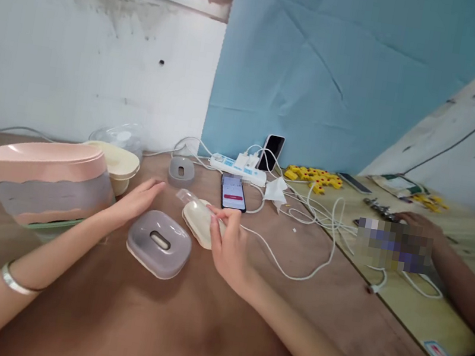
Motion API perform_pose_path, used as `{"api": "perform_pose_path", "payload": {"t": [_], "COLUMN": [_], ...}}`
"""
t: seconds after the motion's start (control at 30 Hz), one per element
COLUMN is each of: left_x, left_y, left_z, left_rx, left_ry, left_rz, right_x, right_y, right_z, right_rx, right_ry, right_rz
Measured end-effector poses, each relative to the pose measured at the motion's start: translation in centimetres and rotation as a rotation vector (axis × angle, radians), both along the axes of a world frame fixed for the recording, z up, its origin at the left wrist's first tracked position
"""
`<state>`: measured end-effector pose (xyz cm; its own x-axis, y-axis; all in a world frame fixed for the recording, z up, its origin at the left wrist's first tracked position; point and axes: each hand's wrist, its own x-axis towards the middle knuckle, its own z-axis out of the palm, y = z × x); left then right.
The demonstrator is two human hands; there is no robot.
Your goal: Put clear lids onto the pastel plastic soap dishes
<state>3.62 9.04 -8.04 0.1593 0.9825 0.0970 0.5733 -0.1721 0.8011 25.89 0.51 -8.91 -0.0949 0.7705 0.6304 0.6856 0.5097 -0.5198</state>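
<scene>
My left hand (143, 199) reaches over the table with its fingers stretched out, open and holding nothing that I can see. Just below it lies a grey plastic soap box (171, 255) with an oval slot in its top and a cream base. My right hand (230, 249) is closed on a cream oval plastic piece (197, 220), gripping its right side. A clear plastic part (187, 196) sticks out at that piece's upper left end. Beyond my left hand stands a smaller grey slotted piece (180, 179).
Stacked pink and grey plastic tubs (54, 194) stand at left, beside cream tubs (125, 163). A lit phone (233, 194), a power strip (238, 170) and loose white cables lie behind. At right, another person's hand (422, 225) works by yellow parts (314, 177).
</scene>
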Motion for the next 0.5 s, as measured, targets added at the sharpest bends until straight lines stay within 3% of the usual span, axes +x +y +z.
{"api": "perform_pose_path", "payload": {"t": [0.23, 0.37, 0.5], "left_x": [-3.2, -4.0, -4.5], "left_y": [-5.9, -9.3, -11.5], "left_z": [-2.7, -3.7, -4.0], "left_rx": [-0.122, -0.107, -0.041], "left_ry": [-0.142, -0.220, -0.086], "left_rz": [-0.091, -0.173, -0.169], "right_x": [-3.2, -4.8, -4.5], "right_y": [-3.0, -4.1, -4.3], "right_z": [-1.7, -2.2, -2.8], "right_rx": [0.221, 0.133, 0.054], "right_ry": [-0.343, -0.430, -0.458], "right_rz": [0.098, 0.233, 0.272]}}
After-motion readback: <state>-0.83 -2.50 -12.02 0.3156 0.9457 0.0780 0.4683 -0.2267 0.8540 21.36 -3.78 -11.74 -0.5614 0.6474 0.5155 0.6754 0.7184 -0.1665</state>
